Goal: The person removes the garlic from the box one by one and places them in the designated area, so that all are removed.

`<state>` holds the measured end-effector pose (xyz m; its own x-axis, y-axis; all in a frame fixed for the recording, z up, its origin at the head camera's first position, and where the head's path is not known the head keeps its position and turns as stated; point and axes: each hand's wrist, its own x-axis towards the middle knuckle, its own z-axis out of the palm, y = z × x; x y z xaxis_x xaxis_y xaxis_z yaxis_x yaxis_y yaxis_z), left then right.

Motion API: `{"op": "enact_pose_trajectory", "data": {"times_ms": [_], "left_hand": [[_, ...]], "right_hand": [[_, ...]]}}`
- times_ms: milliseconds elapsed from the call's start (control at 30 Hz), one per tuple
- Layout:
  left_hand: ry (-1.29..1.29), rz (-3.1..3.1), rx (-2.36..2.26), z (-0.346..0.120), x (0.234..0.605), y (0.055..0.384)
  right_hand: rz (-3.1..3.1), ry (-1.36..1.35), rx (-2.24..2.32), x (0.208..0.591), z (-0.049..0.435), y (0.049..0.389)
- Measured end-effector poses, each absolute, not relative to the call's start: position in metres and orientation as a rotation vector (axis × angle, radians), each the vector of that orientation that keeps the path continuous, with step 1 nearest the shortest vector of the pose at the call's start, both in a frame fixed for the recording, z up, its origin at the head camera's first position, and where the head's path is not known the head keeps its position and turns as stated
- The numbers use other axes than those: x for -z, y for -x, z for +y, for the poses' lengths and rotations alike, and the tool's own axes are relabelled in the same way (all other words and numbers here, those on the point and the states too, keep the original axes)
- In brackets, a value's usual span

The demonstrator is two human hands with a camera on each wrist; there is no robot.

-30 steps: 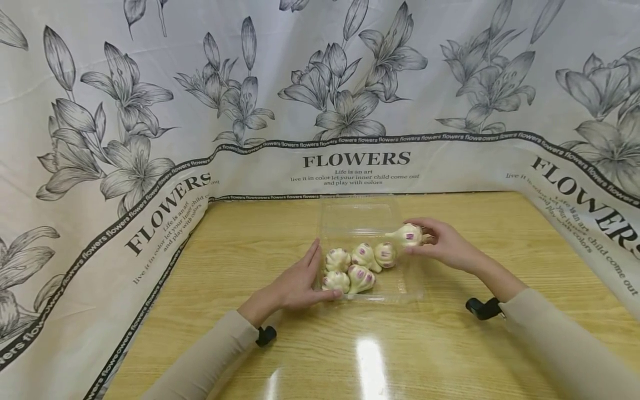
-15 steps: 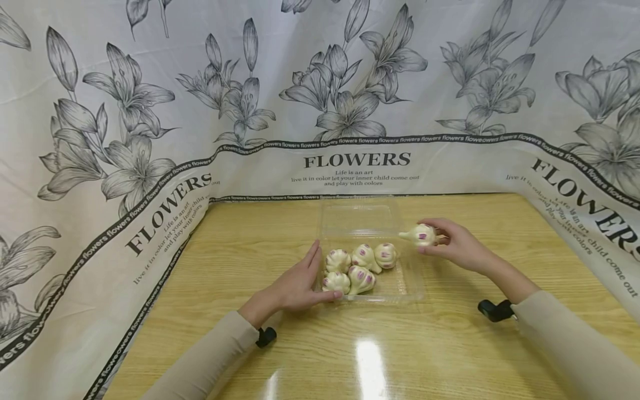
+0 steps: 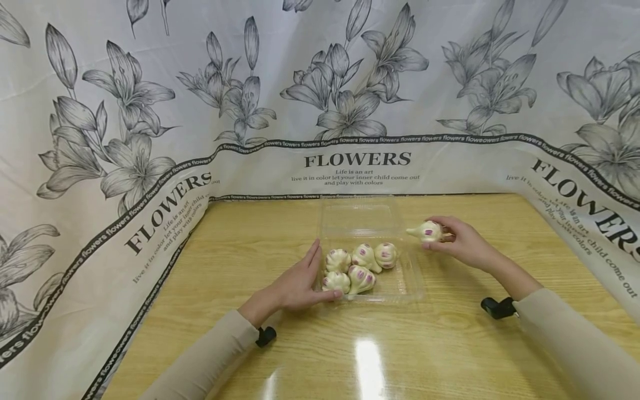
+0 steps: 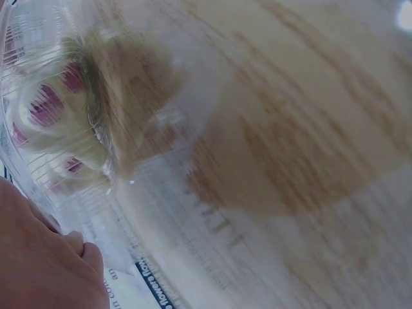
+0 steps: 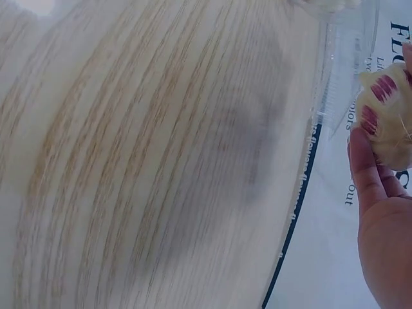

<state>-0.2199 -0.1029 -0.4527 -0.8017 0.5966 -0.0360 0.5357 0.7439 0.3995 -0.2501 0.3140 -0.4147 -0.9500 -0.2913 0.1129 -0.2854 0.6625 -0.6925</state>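
In the head view my right hand point(image 3: 460, 241) holds a cream garlic bulb point(image 3: 429, 231) with purple marks between thumb and fingers, its stem pointing left. It hovers right of a clear plastic clamshell box point(image 3: 412, 283), whose lid point(image 3: 357, 218) is folded back. My left hand point(image 3: 297, 283) rests against the box's left side, fingers straight along the wall and thumb on the near rim. Several garlic bulbs point(image 3: 362, 279) lie inside, mostly on the left. The right wrist view shows the held garlic point(image 5: 386, 122) at its right edge; the left wrist view shows the left hand point(image 4: 48, 257) beside the box.
Box and hands are over a wooden table point(image 3: 225, 239) with glare near its front. A white cloth point(image 3: 250, 172) printed with flowers and lettering hangs along the back and both sides. Dark wrist-camera mounts point(image 3: 497, 307) sit under the forearms.
My right hand has carried the garlic bulb rightward, from over the box's right edge to beyond it. The left hand, the box and the bulbs inside stay put.
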Motion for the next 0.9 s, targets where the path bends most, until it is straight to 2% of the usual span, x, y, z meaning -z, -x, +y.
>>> {"op": "enact_pose_trajectory", "data": {"times_ms": [400, 900], "left_hand": [[-0.911, 2.787, -0.546, -0.103, 0.454, 0.222], [-0.898, 2.778, -0.535, -0.103, 0.452, 0.221]], "right_hand": [[2.931, 0.4, 1.106, 0.42, 0.317, 0.269], [2.985, 0.108, 1.154, 0.441, 0.321, 0.305]]}}
